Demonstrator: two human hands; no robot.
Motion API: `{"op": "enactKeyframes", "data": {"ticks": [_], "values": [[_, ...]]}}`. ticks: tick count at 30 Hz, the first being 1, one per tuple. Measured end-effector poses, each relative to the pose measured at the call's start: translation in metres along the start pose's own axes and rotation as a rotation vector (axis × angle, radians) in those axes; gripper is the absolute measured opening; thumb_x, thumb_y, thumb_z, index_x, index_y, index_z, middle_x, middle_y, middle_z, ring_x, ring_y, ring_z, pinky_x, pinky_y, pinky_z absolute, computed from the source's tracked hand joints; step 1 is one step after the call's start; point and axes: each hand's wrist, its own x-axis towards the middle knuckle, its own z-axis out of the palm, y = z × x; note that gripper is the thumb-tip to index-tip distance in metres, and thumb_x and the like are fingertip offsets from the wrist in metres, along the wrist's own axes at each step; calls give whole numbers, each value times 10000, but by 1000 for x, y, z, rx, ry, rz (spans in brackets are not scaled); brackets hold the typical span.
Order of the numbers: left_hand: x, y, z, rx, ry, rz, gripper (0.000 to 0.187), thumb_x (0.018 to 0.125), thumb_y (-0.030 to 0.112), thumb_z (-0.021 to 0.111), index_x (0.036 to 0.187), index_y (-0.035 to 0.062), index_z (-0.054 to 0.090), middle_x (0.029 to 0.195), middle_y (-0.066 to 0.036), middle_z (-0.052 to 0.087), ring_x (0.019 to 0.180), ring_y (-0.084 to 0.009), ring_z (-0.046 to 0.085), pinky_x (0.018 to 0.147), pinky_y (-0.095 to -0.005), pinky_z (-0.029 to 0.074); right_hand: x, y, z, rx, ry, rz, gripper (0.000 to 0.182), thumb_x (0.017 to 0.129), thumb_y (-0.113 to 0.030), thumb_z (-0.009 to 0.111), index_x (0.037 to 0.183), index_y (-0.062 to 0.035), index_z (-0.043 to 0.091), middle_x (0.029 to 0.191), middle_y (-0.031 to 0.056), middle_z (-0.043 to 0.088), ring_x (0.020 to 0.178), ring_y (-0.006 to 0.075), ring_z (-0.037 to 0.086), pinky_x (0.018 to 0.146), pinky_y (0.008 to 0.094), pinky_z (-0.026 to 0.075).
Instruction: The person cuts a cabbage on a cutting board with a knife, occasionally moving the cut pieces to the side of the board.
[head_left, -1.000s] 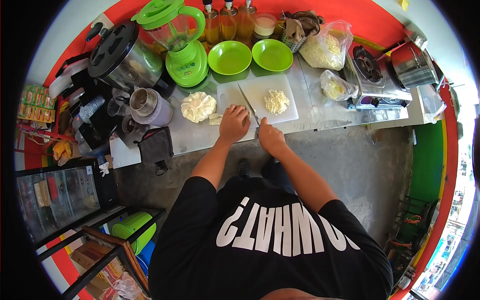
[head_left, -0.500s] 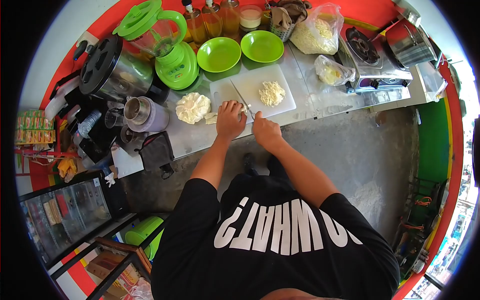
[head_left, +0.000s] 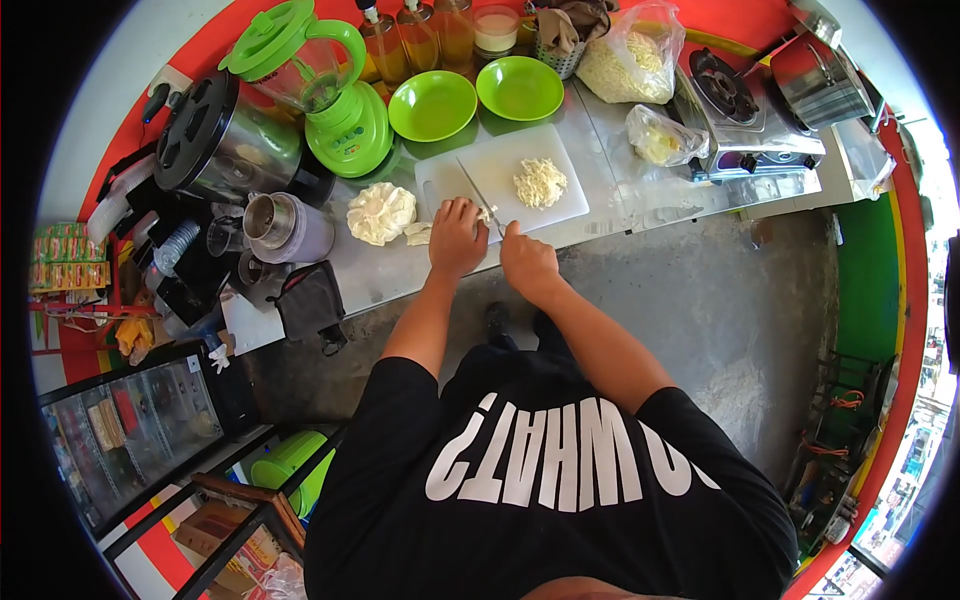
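On the white cutting board (head_left: 573, 202) my right hand (head_left: 530, 264) grips a kitchen knife (head_left: 473, 184) by its handle, the blade slanting away to the upper left. My left hand (head_left: 458, 240) is curled close beside the blade, fingers pressed down over a pale cabbage piece that they mostly hide. Small cut bits (head_left: 486, 214) show at its fingertips. A heap of shredded cabbage (head_left: 540, 184) lies on the board's right half. Left of the board sits a larger chunk of cabbage (head_left: 381, 214), with a smaller pale piece (head_left: 418, 233) between it and my left hand.
Two green bowls (head_left: 433, 106) stand behind the board. To the left are a green blender (head_left: 348, 135), a large black-lidded container (head_left: 200, 135) and a metal-topped jar (head_left: 290, 230). A bag of shredded cabbage (head_left: 630, 68), a smaller bag (head_left: 662, 138) and a gas stove (head_left: 760, 140) are at right.
Both hands stay at the board with the knife beside the left fingers; the blade has shifted slightly. The whole view has moved a little.
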Motion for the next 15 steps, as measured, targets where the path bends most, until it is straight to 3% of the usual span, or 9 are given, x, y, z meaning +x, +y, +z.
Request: {"op": "enactKeyframes", "data": {"ticks": [4, 7, 9, 15], "values": [[2, 0, -2, -59, 25, -12, 149, 792, 98, 624, 926, 39, 596, 1024, -115, 589, 1007, -345, 550, 875, -464, 458, -13, 2, 14, 10, 12, 12, 316, 961, -109, 550, 1222, 43, 458, 897, 190, 753, 840, 321, 763, 732, 401, 612], [2, -1, 0, -56, 23, -25, 134, 795, 85, 623, 919, 39, 597, 1001, -113, 589, 985, -342, 553, 862, -457, 463, -13, 1, 23, -14, 32, 44, 310, 953, -117, 564, 1201, 37, 460, 899, 196, 751, 835, 327, 763, 722, 398, 612], [2, -2, 1, -59, 41, -5, 126, 795, 72, 626, 914, 41, 600, 968, -105, 591, 952, -337, 558, 836, -448, 471, -3, 0, 17, 63, 46, 15, 367, 968, -112, 510, 1275, 76, 443, 903, 228, 739, 860, 374, 750, 743, 456, 603], [1, -2, 3, -41, 63, -7, 84, 807, 87, 639, 876, 53, 608, 923, -72, 577, 944, -298, 566, 812, -436, 480, -1, -2, 5, 55, -7, 1, 320, 961, -104, 519, 1229, 60, 459, 909, 228, 738, 863, 368, 751, 749, 450, 607]]}}
